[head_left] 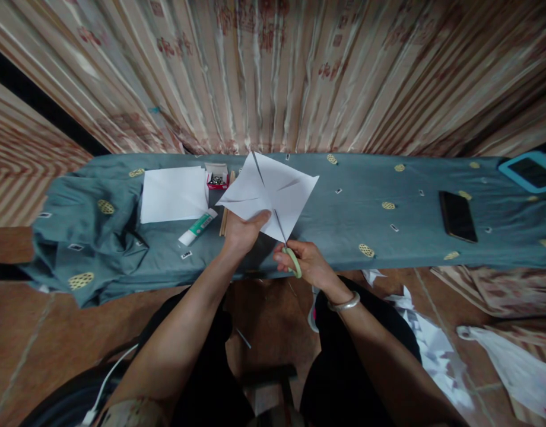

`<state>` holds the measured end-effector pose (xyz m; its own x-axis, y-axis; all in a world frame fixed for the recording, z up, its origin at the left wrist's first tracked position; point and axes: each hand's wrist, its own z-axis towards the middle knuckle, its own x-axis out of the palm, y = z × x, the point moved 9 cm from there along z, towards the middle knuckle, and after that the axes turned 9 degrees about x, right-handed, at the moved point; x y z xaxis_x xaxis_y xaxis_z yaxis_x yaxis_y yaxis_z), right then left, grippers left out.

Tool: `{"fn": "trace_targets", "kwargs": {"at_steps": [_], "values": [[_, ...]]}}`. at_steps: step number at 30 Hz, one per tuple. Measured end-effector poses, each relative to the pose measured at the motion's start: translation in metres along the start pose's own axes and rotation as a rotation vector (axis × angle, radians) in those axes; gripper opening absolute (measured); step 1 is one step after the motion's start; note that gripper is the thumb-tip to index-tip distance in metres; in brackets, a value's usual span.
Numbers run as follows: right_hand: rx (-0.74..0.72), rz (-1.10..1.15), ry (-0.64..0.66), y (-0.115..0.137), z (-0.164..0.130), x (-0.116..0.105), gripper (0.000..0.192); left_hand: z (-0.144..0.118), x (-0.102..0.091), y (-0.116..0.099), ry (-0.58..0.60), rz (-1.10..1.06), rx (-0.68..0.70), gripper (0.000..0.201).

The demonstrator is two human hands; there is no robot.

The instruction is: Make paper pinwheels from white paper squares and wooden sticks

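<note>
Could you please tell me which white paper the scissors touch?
The sheet held in the left hand; the stack lies flat on the cloth, the scraps on the floor.

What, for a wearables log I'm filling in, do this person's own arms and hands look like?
The left hand and right hand are ungloved; the left forearm and right forearm are bare. A silver-coloured bangle circles the right wrist; none shows on the left. Pale, patterned fabric, perhaps a sleeve edge, shows at the left forearm's end, by the picture's bottom edge.

Square paper (pixel 287 191) in the left hand (pixel 244 232) is white, scissors (pixel 294 261) in the right hand (pixel 312 264) pale-green-handled, cloth (pixel 353 222) beneath teal, yellow-pineapple-printed.
</note>
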<state>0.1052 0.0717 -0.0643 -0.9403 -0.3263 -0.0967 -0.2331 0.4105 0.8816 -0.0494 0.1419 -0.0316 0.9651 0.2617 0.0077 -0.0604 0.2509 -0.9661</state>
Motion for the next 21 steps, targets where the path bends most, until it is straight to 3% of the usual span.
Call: {"fn": "trace_targets", "kwargs": {"at_steps": [21], "values": [[0.015,0.031,-0.042,-0.0004,0.0002,-0.0048,0.045,-0.0033,0.0043,-0.0016,0.043,-0.001,0.006,0.049]]}}
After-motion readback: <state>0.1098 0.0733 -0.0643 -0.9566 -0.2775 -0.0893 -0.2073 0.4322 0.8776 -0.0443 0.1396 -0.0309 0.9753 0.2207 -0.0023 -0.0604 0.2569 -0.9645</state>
